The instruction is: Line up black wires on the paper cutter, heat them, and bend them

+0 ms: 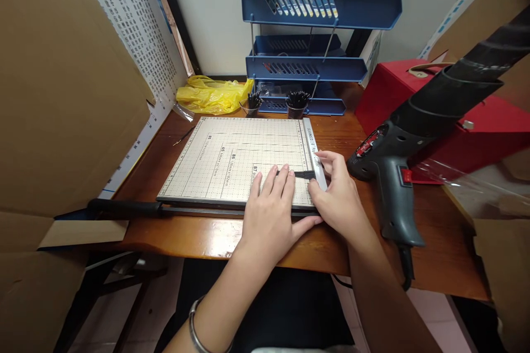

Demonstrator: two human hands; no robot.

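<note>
A cream paper cutter [199, 171] with a printed grid lies on the wooden desk. Its black-handled blade arm [124, 208] runs along the near side, lowered. Thin black strips [304, 175] lie in a bundle on the board, their right ends against the metal ruler edge [315, 149]. My left hand [269, 207] is flat on the board, its fingertips over the left part of the strips and its thumb pointing right. My right hand [337, 196] curls around the ruler edge, thumb on the board side beside the strip ends. Some of its fingers are hidden.
A heat gun [395, 176] hangs at the right, before a red box [488, 132]. Behind the cutter are two cups of black sticks [296, 105], a yellow plastic bag [213, 95] and blue tiered trays [306, 69]. Cardboard [62, 77] stands at the left.
</note>
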